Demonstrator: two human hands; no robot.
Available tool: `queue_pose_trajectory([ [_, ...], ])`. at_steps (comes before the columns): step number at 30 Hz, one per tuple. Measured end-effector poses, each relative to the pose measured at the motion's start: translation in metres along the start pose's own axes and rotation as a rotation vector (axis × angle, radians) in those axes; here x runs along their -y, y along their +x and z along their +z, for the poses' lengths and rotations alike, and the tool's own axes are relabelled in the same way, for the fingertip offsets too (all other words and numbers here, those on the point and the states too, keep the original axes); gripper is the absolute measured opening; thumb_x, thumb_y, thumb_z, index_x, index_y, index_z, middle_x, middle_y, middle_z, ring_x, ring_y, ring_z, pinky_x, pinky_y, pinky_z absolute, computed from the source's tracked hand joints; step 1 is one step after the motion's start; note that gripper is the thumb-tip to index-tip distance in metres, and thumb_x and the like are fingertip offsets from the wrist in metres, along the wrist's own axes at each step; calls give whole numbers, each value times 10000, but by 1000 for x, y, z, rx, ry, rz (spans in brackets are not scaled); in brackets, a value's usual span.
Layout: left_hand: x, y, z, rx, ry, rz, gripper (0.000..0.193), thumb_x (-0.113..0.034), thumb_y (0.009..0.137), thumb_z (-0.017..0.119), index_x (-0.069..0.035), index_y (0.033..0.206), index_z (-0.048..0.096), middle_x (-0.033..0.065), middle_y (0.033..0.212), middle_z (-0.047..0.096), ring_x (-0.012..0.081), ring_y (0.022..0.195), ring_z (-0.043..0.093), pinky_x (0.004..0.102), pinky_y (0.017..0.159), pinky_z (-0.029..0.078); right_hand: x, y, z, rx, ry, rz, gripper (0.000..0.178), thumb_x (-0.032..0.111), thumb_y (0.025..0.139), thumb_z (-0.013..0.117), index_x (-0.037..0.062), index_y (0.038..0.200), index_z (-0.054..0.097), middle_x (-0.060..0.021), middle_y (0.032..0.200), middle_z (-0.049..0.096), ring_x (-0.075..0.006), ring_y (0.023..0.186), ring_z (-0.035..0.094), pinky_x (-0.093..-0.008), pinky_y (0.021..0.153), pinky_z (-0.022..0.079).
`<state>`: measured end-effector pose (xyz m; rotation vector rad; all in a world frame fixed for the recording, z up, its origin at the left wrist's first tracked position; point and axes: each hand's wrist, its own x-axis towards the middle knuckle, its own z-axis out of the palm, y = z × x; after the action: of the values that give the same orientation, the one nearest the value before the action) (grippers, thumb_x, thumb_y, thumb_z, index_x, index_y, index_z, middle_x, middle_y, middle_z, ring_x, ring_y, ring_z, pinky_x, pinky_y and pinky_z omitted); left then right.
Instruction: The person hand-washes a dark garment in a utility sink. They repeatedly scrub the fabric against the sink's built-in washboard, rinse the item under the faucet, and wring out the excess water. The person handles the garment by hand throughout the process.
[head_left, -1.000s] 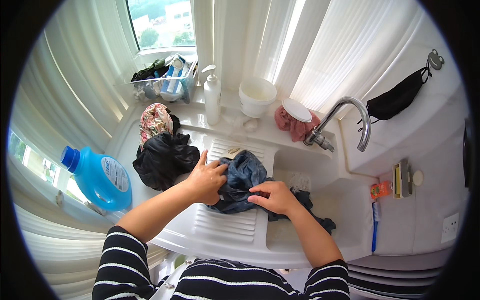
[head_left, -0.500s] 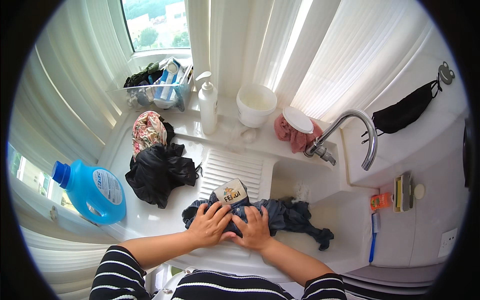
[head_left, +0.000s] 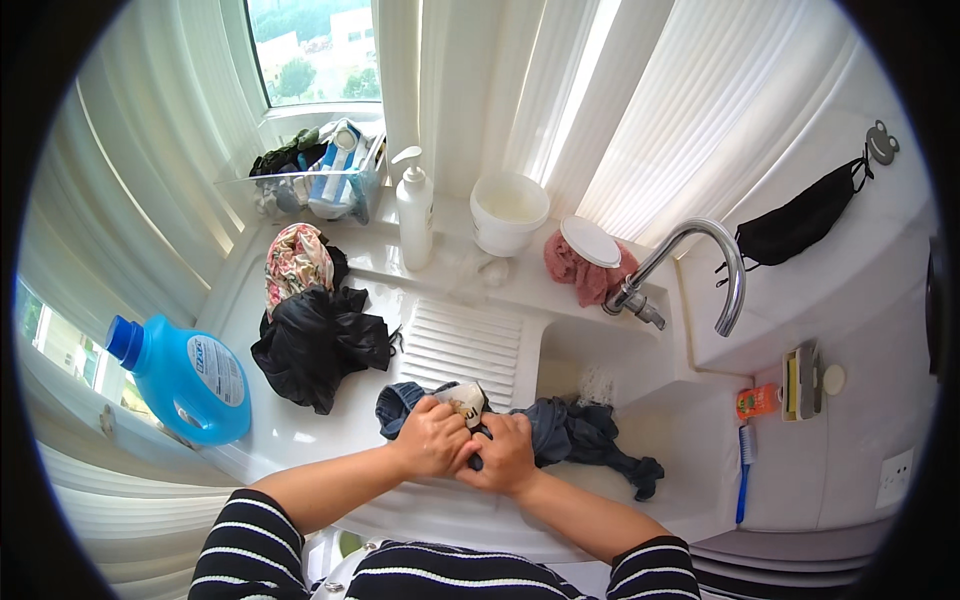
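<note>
- The person's left hand (head_left: 435,440) and right hand (head_left: 505,455) both grasp the blue denim garment (head_left: 560,430), the 2 touching.
- 1 pale patch (head_left: 463,396) shows just above them.
- The garment lies across the ribbed washboard (head_left: 462,340) and trails into the sink (head_left: 685,430).
- Black clothes (head_left: 320,350) lie left; 1 blue bottle (head_left: 180,375) sits further left.

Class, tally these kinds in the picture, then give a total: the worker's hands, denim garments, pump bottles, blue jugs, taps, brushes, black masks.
Hands: 2 (left hand, right hand)
Denim garment: 1
Pump bottle: 1
Blue jug: 1
Tap: 1
Brush: 1
Black mask: 1
Total: 8
</note>
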<state>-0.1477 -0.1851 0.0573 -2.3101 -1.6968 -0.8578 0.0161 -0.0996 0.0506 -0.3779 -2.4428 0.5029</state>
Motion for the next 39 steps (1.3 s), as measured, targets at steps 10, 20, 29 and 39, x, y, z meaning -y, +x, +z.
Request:
queue_pose_trajectory([
  [10, 54, 64, 13, 369, -179, -559, 432, -429, 927, 541, -101, 1198, 613, 165, 1294, 568, 413, 1265, 460, 666, 1049, 279, -70, 50, 5, 237, 230, 340, 650, 397, 756, 680, 121, 1324, 524, -193, 1357, 507, -388, 1279, 432, -546, 1029, 332],
  [20, 79, 79, 44, -214, 125, -559, 213, -276, 903, 578, -82, 846, 643, 101, 911, 632, 338, 890, 556, 472, 744, 406, -90, 93, 31, -169, -174, 312, 363, 318, 849, 621, 34, 1075, 625, -210, 1184, 549, -408, 1075, 528, -530, 881, 429],
  [29, -14, -22, -25, -61, -294, -264, 337, -334, 834, 682, -107, 1082, 673, 160, 1122, 555, 333, 1032, 517, 470, 904, 374, -1, -27, -15, 4, 48, 118, 669, 552, 747, 710, 106, 1215, 537, -115, 1127, 533, -281, 1069, 506, -484, 919, 321],
  [39, 72, 80, 51, -54, 97, -923, 407, -329, 804, 618, -55, 1104, 646, 157, 1170, 602, 361, 1200, 476, 626, 971, 319, -76, 77, 32, -2, -315, 591, 448, 405, 844, 630, 115, 1183, 598, -151, 1169, 588, -345, 1153, 520, -649, 961, 344],
])
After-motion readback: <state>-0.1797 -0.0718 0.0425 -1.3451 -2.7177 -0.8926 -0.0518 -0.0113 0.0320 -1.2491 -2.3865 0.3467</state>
